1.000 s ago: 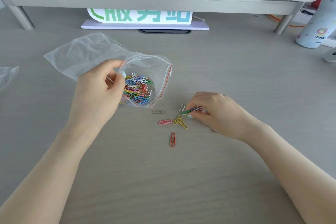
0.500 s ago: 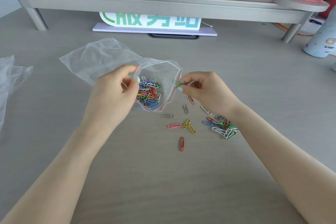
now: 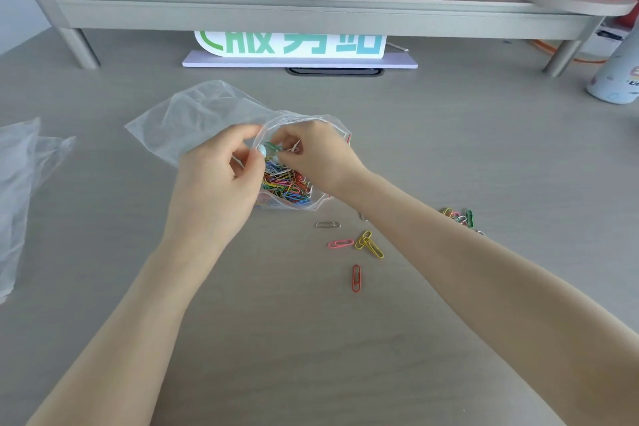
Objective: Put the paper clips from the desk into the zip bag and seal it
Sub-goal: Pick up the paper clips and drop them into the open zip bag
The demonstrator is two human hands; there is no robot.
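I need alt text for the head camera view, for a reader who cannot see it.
Over a grey desk, the left hand holds open a clear zip bag of coloured paper clips while the right hand drops clips in. Loose clips lie nearby.

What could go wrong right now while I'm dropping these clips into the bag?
The right hand pinches a few clips at the zip bag mouth, which only the left hand holds open; if that grip slips, the mouth could fold and clips scatter. The right forearm lies over the desk by the small pile of clips, so pulling back may sweep them away.
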